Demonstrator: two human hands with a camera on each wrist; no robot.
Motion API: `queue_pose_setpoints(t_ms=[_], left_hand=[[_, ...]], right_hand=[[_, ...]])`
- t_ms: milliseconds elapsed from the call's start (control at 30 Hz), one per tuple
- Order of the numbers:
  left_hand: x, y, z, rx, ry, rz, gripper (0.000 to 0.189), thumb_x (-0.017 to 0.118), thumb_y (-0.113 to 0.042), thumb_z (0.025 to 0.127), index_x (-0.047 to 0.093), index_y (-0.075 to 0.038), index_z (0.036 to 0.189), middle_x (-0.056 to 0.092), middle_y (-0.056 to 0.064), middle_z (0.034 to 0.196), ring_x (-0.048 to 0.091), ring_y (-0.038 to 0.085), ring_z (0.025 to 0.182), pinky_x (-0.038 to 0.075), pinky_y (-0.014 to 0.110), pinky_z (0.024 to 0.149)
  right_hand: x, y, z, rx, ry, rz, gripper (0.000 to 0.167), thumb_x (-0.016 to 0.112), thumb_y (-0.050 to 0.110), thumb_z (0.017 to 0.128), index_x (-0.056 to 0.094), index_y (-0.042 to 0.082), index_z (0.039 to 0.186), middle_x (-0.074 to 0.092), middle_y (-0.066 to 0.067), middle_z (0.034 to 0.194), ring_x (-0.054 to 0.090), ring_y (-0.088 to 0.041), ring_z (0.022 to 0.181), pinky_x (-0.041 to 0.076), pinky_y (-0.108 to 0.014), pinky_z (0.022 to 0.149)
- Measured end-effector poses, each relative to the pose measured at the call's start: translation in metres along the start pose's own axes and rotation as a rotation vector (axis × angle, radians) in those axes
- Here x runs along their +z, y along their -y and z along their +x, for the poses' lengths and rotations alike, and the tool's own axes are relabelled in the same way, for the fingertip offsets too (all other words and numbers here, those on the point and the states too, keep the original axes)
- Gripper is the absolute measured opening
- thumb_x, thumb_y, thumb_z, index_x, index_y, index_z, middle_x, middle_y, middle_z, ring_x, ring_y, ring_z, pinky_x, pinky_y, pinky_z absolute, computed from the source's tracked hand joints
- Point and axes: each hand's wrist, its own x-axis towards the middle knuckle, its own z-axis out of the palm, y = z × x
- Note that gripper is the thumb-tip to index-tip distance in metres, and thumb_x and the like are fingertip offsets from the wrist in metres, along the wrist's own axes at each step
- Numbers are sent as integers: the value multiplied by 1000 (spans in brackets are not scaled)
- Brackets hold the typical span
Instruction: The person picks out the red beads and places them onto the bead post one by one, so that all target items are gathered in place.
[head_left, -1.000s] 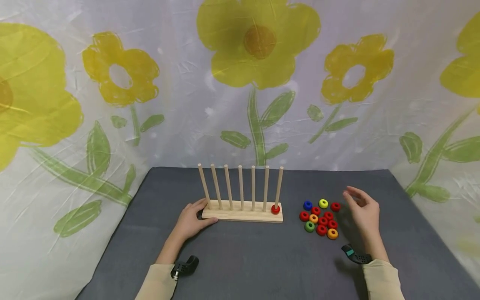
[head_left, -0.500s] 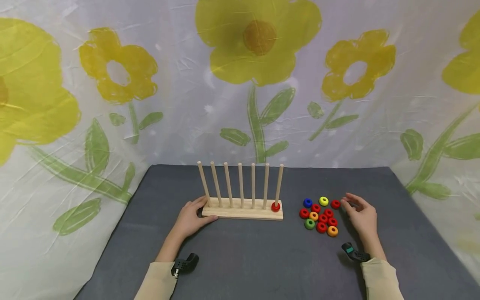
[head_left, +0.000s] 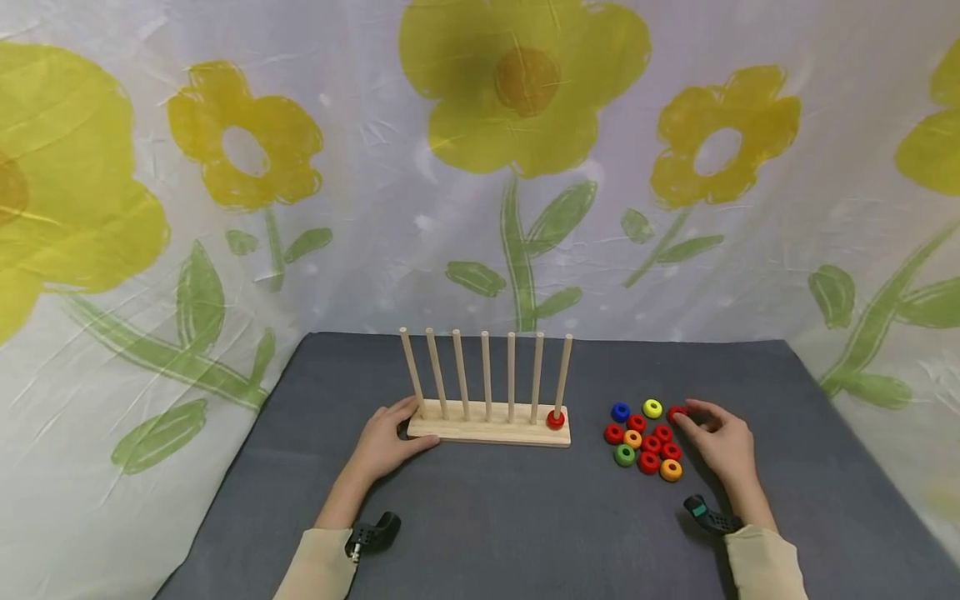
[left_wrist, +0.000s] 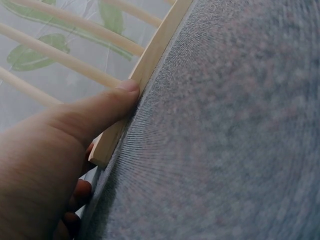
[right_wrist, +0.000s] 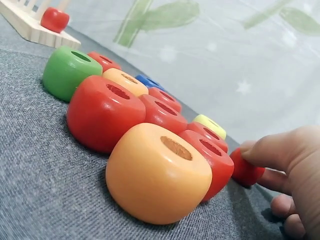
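In the left wrist view the wooden rack (head_left: 480,431) runs out of frame at the upper right, and most of the fingers of the left hand (head_left: 377,443) are hidden behind its end; the thumb presses the front edge, so that grip holds the base. At the right of the head view, the right hand (head_left: 723,450) pinches a red bead (right_wrist: 246,171) between thumb and finger, partly covering it; whether it touches the surface (head_left: 487,525) is hard to tell. In the right wrist view, nearer beads hide much of the blue bead (right_wrist: 149,81) and yellow bead (right_wrist: 210,125). Of the rack's seven pegs, only the rightmost carries anything: another red bead (head_left: 556,420), at its foot.
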Motion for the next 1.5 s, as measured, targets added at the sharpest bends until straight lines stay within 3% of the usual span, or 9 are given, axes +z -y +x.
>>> queue_pose_setpoints(t_ms=[433,1167,1500], left_hand=[[-3,-2,0,-9,-16,1,93,80,-58,83,49,-1,150,46,17,153,47,41,128,38,60,101],[-1,-3,-1,-20,0,3,93,81,-56,82,48,-3,151,46,15,153,48,38,125,40,58,101],[1,-2,-2,-11,-11,13,92,81,-55,82,49,-2,151,47,15,153,49,38,124,40,58,100]], right_hand=[[2,1,7,-64,30,-55,44,79,31,92,70,4,126,49,-2,64,43,-18,56,30,-31,54],[3,-3,3,-86,11,-65,39,80,28,92,72,3,122,46,0,62,42,-18,55,30,-31,53],[4,1,-2,-79,-121,-2,37,83,26,89,74,7,119,39,2,50,29,-13,37,24,-27,38]])
